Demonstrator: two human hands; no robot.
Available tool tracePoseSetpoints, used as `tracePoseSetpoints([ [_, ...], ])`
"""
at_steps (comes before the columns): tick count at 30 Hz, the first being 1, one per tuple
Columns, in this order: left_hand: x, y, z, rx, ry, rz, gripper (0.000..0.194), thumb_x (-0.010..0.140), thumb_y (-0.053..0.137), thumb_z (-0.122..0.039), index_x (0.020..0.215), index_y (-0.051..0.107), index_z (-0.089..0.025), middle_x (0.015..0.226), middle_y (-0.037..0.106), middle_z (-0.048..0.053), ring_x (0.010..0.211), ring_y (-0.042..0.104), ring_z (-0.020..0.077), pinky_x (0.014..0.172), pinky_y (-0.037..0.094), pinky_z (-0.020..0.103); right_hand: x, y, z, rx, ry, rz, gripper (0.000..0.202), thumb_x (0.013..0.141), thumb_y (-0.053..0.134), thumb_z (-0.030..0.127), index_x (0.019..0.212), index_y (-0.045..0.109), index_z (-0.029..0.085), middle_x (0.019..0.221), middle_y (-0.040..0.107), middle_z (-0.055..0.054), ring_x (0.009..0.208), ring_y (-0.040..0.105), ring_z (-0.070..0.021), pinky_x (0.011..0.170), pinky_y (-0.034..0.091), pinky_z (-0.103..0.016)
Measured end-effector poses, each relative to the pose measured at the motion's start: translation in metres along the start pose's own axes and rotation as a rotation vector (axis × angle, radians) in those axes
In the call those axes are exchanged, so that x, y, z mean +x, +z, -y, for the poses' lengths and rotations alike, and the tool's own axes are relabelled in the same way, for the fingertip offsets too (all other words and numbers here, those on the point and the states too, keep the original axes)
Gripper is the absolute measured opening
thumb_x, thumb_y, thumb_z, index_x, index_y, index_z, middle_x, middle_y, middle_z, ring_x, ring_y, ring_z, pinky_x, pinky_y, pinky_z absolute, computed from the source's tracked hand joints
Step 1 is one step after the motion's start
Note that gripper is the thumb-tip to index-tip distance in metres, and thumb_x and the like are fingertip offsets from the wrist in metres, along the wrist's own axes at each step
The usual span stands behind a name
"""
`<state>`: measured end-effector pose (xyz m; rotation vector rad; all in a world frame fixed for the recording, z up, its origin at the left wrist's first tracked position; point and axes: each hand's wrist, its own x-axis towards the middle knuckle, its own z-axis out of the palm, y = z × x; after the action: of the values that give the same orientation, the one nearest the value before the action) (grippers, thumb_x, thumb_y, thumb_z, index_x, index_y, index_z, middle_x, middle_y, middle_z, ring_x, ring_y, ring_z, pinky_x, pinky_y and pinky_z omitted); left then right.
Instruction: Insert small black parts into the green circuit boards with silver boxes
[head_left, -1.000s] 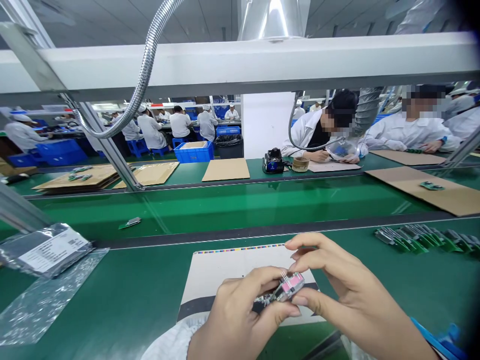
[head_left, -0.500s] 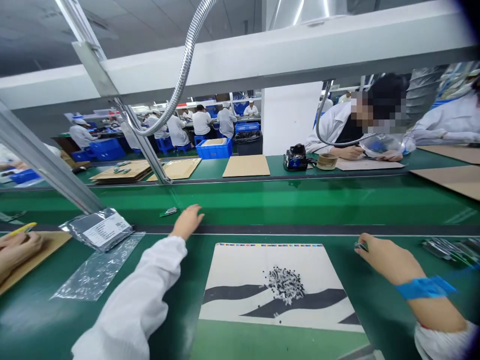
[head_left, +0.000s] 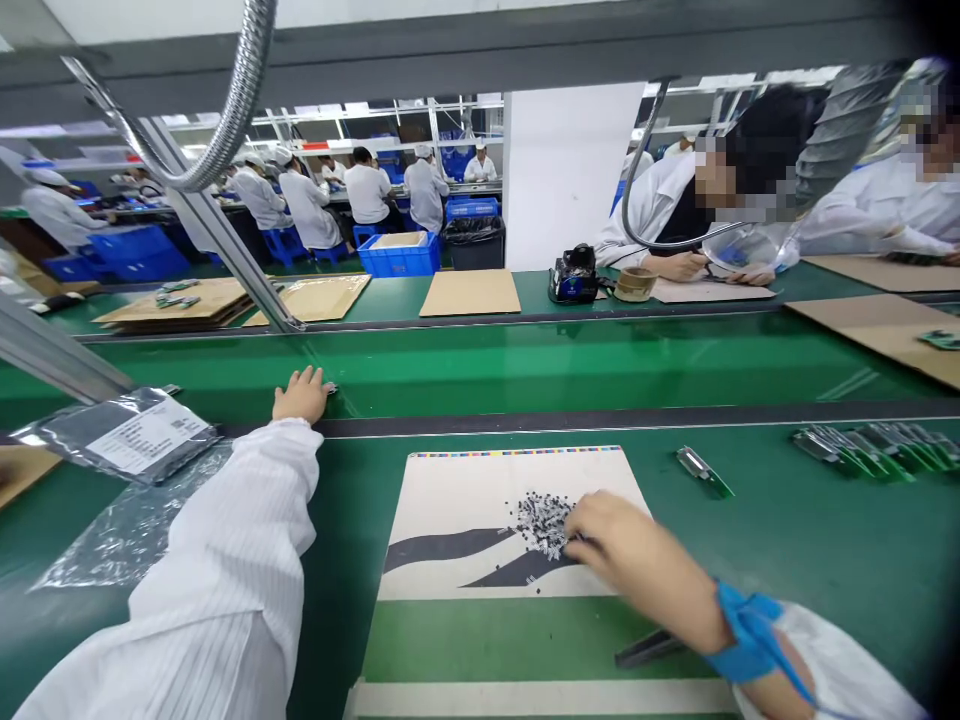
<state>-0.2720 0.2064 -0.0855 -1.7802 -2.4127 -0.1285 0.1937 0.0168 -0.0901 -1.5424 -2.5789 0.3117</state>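
My left hand (head_left: 300, 395) reaches over the green belt, palm down with its fingers apart. Beside its thumb lies a small circuit board (head_left: 332, 388), partly covered by the hand. My right hand (head_left: 611, 535) is at the right edge of a pile of tiny black and clear parts (head_left: 541, 522). Its thumb and fingers are bent together at the parts; what lies between them is too small to make out. The pile rests on a printed sheet (head_left: 442, 500) in front of me. To the right lies a single green board with a metal part (head_left: 703, 471).
A row of similar boards (head_left: 874, 448) lies at the right. On the left are a labelled silver bag (head_left: 131, 435) and a clear plastic sheet (head_left: 135, 535). A metal post (head_left: 217, 240) stands across the belt. Opposite, a co-worker (head_left: 660, 210) leans over a magnifier.
My right hand has left a board on the table at the right and moved left to the pile. My left hand has spread over the belt beside a board. The view has tilted down.
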Motion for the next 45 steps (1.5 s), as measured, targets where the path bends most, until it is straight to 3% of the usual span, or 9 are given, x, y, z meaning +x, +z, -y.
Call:
tracePoseSetpoints([
  [2,0.003,0.005,-0.004,-0.002,0.014,0.017,0.042,0.090,0.057,-0.031,0.130,0.049,-0.019,0.141,0.045,0.011,0.125,0.045,0.0312,0.101,0.037,0.058,-0.002,0.014,0.030,0.066,-0.101,0.017,0.009,0.080,0.068,0.015,0.076,0.064,0.022,0.083,0.065,0.002,0.083,0.060,-0.0169,0.074,0.047,-0.028],
  [5,0.004,0.010,-0.004,-0.009,0.035,0.040,0.042,0.090,0.057,-0.031,0.130,0.049,-0.019,0.140,0.045,0.011,0.125,0.046,0.0310,0.101,0.037,0.058,-0.003,0.032,0.049,0.104,-0.140,0.008,0.010,0.078,0.071,0.013,0.078,0.064,0.020,0.084,0.064,0.000,0.083,0.059,-0.0197,0.071,0.046,-0.031],
  [13,0.006,0.017,-0.002,-0.048,0.066,0.076,0.043,0.090,0.057,-0.032,0.130,0.048,-0.019,0.140,0.045,0.011,0.124,0.046,0.0311,0.100,0.038,0.058,0.002,0.045,0.045,0.135,-0.103,0.037,0.013,0.077,0.071,0.009,0.084,0.064,0.017,0.088,0.064,-0.004,0.085,0.057,-0.0232,0.073,0.043,-0.035],
  [23,0.003,0.015,-0.021,-0.128,0.161,0.106,0.032,0.090,0.057,-0.030,0.120,0.056,-0.017,0.125,0.057,0.010,0.108,0.058,0.0251,0.090,0.049,0.048,0.002,0.046,0.045,0.298,-0.049,0.104,0.021,0.080,0.056,-0.001,0.072,0.056,0.018,0.083,0.061,-0.002,0.082,0.054,-0.0186,0.072,0.041,-0.029],
  [29,-0.012,-0.003,-0.044,-0.301,0.195,0.048,0.031,0.089,0.058,-0.028,0.118,0.057,-0.018,0.125,0.057,0.009,0.108,0.058,0.0250,0.090,0.049,0.047,0.003,0.046,0.042,0.423,-0.031,0.140,0.022,0.077,0.056,-0.002,0.069,0.053,0.019,0.076,0.060,0.000,0.078,0.056,-0.0163,0.068,0.041,-0.025],
  [35,-0.037,-0.025,-0.083,-0.649,0.162,0.061,0.027,0.089,0.059,-0.030,0.111,0.059,-0.015,0.110,0.063,0.007,0.094,0.063,0.0211,0.082,0.052,0.043,0.003,0.039,0.041,0.501,-0.016,0.144,0.019,0.077,0.056,0.000,0.074,0.056,0.018,0.080,0.062,-0.001,0.080,0.057,-0.0171,0.070,0.042,-0.026],
  [41,-0.083,-0.056,-0.129,-1.107,0.217,0.286,0.029,0.088,0.061,-0.030,0.112,0.057,-0.015,0.104,0.066,0.006,0.083,0.066,0.0178,0.071,0.055,0.035,0.001,0.024,0.039,0.550,-0.002,0.139,0.019,0.080,0.052,0.002,0.072,0.059,0.018,0.079,0.065,-0.001,0.077,0.059,-0.0163,0.068,0.044,-0.026],
  [45,-0.122,-0.081,-0.156,-1.336,0.267,0.475,0.028,0.084,0.064,-0.028,0.108,0.058,-0.016,0.106,0.066,0.008,0.085,0.070,0.0190,0.064,0.053,0.027,0.002,-0.011,0.033,0.653,-0.017,0.068,0.018,0.081,0.052,0.005,0.078,0.062,0.020,0.081,0.066,0.000,0.074,0.060,-0.0142,0.067,0.045,-0.024],
])
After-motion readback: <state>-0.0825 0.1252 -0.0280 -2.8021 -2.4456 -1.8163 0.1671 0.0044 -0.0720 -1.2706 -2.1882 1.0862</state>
